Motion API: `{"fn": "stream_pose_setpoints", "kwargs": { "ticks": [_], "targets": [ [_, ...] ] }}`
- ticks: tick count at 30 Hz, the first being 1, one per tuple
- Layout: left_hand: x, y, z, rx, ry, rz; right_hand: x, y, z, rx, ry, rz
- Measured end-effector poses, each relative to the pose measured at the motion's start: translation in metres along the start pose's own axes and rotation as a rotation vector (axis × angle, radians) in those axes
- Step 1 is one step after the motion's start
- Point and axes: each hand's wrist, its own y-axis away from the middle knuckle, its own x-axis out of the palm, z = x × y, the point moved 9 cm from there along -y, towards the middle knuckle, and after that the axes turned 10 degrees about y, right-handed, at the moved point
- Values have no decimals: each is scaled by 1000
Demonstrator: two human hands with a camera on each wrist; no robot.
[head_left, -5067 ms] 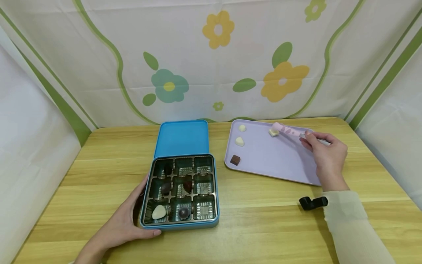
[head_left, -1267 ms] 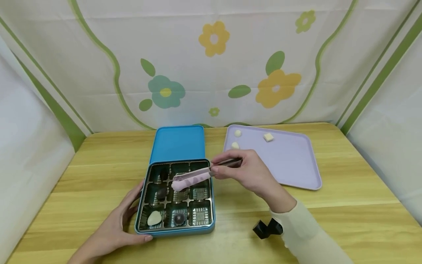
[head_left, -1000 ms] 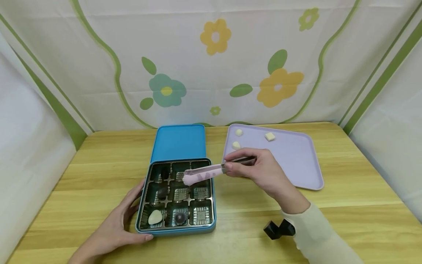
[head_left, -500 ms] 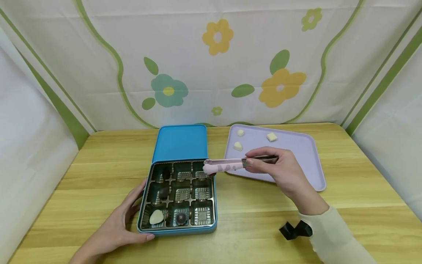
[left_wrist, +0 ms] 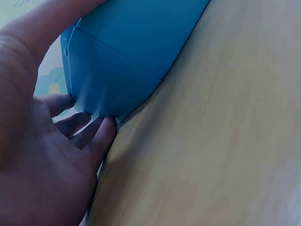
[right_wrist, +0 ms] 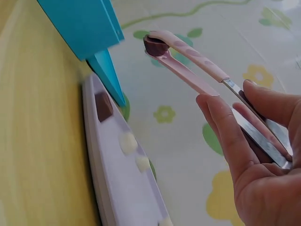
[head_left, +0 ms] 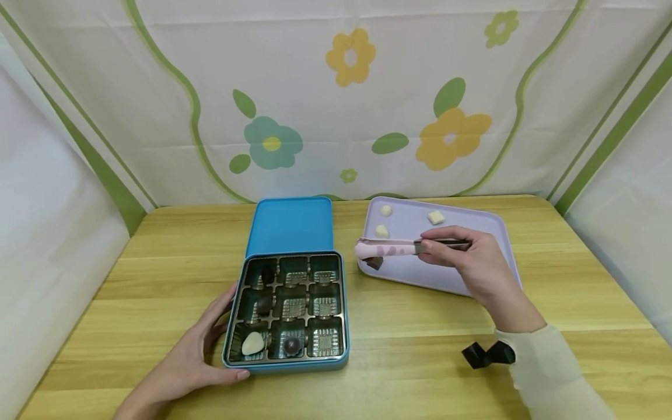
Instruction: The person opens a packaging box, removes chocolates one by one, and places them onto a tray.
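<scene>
The right hand (head_left: pixel 485 265) pinches the tongs (head_left: pixel 391 249), and the right wrist view shows their pink tips holding a dark chocolate (right_wrist: pixel 156 46) at the very ends, one arm on each side. From the head camera, those tips hang around the 9 o'clock edge of the lilac tray (head_left: pixel 420 274), so the weak spot is the bite: with so little of the piece held, a looser squeeze could drop it and a harder one could make it skid out. Because it hangs so near the rim, it might then land on the wooden table (head_left: pixel 388 350). Near the tray's 8 o'clock corner sits a brown cube (right_wrist: pixel 103 107), with two white pieces (head_left: pixel 381 231) towards 10 o'clock; tips brought too low could knock these. At the tray's 8 o'clock, the left hand (head_left: pixel 191 361) grips the blue tin (head_left: pixel 299 367) by its 7 o'clock corner, its thumb along the near side and its fingers against the wall. An uneven push there would probably turn the tin and shift the loose chocolates inside.
</scene>
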Motion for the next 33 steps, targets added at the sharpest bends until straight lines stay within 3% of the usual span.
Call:
{"fn": "stream_pose_setpoints", "kwargs": {
  "ticks": [12,24,33],
  "targets": [
    [1,-3,0,5,12,2,-67,-8,-12,53,-102,-142],
    [5,-1,3,-6,0,3,-105,5,-38,188,-179,-243],
    [0,1,2,-46,-30,-11,-123,8,-53,227,-236,-267]
  ]
}}
